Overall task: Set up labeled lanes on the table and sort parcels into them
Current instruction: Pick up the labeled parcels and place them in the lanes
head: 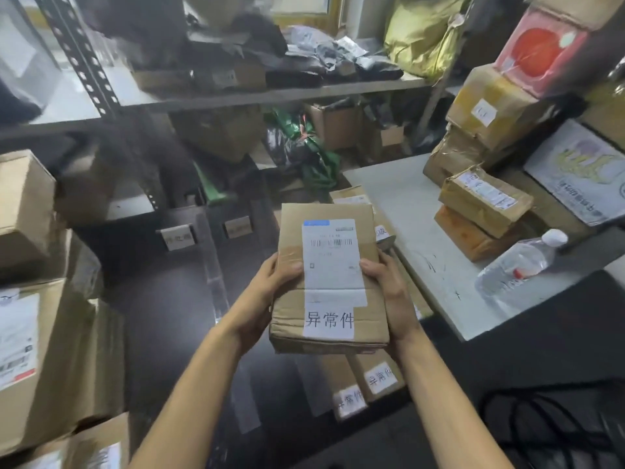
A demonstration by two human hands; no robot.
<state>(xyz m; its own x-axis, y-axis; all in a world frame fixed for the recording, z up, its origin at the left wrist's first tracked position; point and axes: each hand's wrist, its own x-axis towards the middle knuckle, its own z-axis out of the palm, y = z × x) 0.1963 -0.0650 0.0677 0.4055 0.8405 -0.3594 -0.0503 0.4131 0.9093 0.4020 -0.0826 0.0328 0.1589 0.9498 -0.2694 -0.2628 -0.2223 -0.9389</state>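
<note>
Left grip (263, 299) and right grip (389, 292) are clasping the parcel (329, 265), thumbs curled on top; it is probably risking straddling the tape line (214, 265).

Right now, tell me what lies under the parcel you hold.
Two labelled parcels lie on the dark table beneath the held parcel; only their near ends show, the rest is covered.

Passage over dark tabletop (162, 316) centre-left; box stacks (50, 350) block left; bottle (517, 262), parcels (483, 201) crowd right.
</note>
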